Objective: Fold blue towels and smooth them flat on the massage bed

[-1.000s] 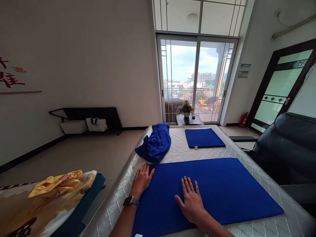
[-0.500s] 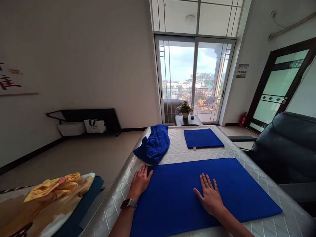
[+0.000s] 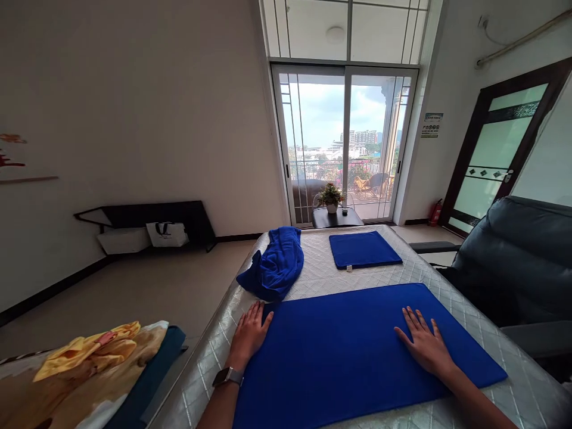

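Observation:
A large flat blue mat (image 3: 339,345) lies across a quilted silvery mattress (image 3: 313,262). My left hand (image 3: 249,330), with a watch (image 3: 227,376) on its wrist, rests at the mat's left edge, fingers stretched out. On the right half of the mat my right hand (image 3: 424,339) lies flat, its fingers spread. Neither hand grips anything. Just beyond my left hand sits a crumpled blue cloth (image 3: 277,265). Farther back on the mattress is a smaller flat blue piece (image 3: 364,249) with a white tag at its near edge.
A black leather chair (image 3: 531,256) stands along the right side. At lower left, yellow cloth (image 3: 89,351) lies on a patterned cover. A small table (image 3: 337,219) with a potted plant (image 3: 331,198) stands before the glass door. A white bag (image 3: 167,234) sits by the left wall.
My right hand has slid to the right across the blue mat. My left hand stays at the left edge. The view has shifted slightly.

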A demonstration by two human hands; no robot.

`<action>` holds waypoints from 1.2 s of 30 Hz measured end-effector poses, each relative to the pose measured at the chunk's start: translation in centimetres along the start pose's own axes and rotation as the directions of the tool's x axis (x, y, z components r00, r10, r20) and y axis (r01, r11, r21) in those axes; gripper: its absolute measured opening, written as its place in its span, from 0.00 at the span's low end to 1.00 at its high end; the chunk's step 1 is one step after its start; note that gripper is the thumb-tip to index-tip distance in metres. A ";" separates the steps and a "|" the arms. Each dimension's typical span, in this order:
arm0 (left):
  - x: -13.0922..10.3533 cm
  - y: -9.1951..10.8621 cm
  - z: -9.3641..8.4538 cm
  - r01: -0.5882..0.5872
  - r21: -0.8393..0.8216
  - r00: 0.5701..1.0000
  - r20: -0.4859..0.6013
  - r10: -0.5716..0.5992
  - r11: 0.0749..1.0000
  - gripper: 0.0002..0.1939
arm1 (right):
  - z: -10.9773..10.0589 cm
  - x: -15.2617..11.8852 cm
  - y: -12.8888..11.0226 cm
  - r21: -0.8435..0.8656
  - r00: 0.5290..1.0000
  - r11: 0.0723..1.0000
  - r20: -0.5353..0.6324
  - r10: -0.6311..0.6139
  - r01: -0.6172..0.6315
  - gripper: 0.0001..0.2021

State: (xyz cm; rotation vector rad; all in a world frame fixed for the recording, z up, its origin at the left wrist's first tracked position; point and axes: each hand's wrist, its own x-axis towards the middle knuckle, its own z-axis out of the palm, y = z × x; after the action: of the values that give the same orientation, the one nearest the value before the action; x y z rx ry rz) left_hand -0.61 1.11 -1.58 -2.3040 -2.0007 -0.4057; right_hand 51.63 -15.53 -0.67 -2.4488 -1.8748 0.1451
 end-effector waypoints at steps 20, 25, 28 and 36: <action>0.1 -0.5 0.2 0.006 -0.044 1.000 0.031 -0.005 0.999 0.39 | 2.5 2.4 13.1 0.055 0.988 0.991 -0.085 0.126 -0.122 0.45; 0.0 -0.1 -0.1 0.001 -0.038 1.000 0.015 -0.001 0.999 0.37 | 2.4 2.3 13.0 0.056 0.989 0.990 -0.076 0.130 -0.126 0.44; -0.1 0.0 -0.2 -0.005 -0.034 1.000 0.011 0.006 0.999 0.36 | 1.6 1.7 12.6 0.048 0.981 0.986 -0.099 0.164 -0.160 0.43; -0.2 0.5 -0.2 0.005 -0.006 1.000 -0.015 -0.005 1.000 0.35 | -0.8 -2.6 2.3 0.056 0.903 0.945 -0.281 0.325 -0.322 0.39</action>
State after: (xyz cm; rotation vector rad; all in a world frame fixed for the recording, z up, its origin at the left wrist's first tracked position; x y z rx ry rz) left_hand -0.22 0.78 -1.38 -2.2931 -2.0013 -0.4290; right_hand 53.25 -18.64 0.02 -2.5883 -1.3419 -0.1821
